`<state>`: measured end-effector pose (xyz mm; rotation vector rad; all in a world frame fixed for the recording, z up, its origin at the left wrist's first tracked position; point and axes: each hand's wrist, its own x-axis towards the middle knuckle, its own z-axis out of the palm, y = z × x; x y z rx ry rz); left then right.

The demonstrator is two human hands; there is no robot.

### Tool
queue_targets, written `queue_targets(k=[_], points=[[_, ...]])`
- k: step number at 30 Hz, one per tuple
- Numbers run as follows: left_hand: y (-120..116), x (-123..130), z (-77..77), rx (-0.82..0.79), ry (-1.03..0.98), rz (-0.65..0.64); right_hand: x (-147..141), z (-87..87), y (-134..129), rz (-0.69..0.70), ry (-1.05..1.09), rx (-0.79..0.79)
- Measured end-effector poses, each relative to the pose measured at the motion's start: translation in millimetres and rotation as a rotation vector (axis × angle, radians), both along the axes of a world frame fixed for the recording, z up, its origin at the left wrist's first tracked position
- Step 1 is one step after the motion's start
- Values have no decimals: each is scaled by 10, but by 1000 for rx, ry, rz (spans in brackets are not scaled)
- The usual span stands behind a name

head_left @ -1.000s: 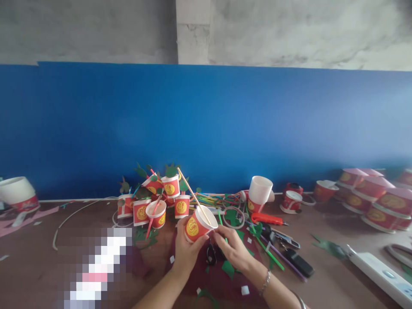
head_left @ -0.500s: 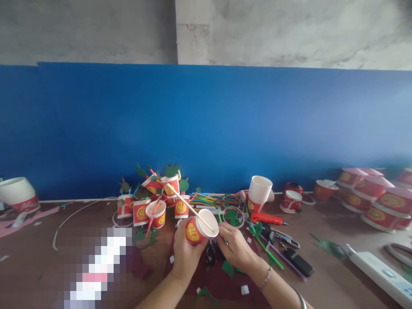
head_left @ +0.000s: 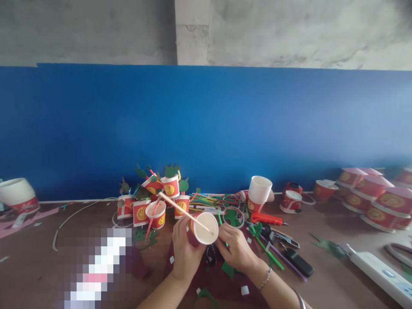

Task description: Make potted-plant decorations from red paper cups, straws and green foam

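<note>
My left hand [head_left: 186,253] is wrapped round a red paper cup [head_left: 206,228] whose white open mouth faces me. A pale, thin stick [head_left: 183,211], perhaps a straw, slants out over the cup's left rim, its lower end inside the cup. Close to the cup's right side, my right hand [head_left: 236,249] is closed, fingertips pinched together. A green drinking straw [head_left: 220,217] runs up from between its fingers; its lower part is mostly hidden. Behind my left hand stand several red cups [head_left: 142,213] with straws and green paper cut-outs [head_left: 170,171].
Loose coloured straws [head_left: 206,199] lie at the back. To the right are stacked cups [head_left: 259,193], an orange-handled cutter [head_left: 267,219], keys with a black fob [head_left: 298,262] and a white power strip [head_left: 380,272]. Paper scraps dot the table. A blue panel [head_left: 206,128] stands behind.
The cup has turned so its mouth faces me more squarely, and the pale stick's outer end has swung left and down. My right hand stays close beside the cup.
</note>
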<state>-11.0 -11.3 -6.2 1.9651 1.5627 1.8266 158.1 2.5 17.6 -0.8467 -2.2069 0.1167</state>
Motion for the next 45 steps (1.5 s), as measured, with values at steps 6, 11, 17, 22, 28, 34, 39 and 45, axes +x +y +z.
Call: queue_targets(k=[6,11,17,22,28,34,39,45], points=[[-34,25,5,-48,32,-37,-15,-4,-17,27,-20,-13],[-24,20,-4,6,-13,-51,-29,2,-28,37,-4,-33],[-38,32,19,-20,0,-104,-22,10,-44,55,-15,-40],[-43,49,9,-48,-7,-128,-20,6,-47,68,-31,-22],[-38,65,-16,-86,-104,-152,-22,-9,-47,53,-28,-21],[-28,64,-32,-114,-134,-144,-24,-17,-46,56,1,-5],[-31,63,-41,-119,-155,-142,-26,-5,-55,50,-18,-9],[-40,63,-30,-125,-177,-170,-25,1,-61,48,-27,-9]])
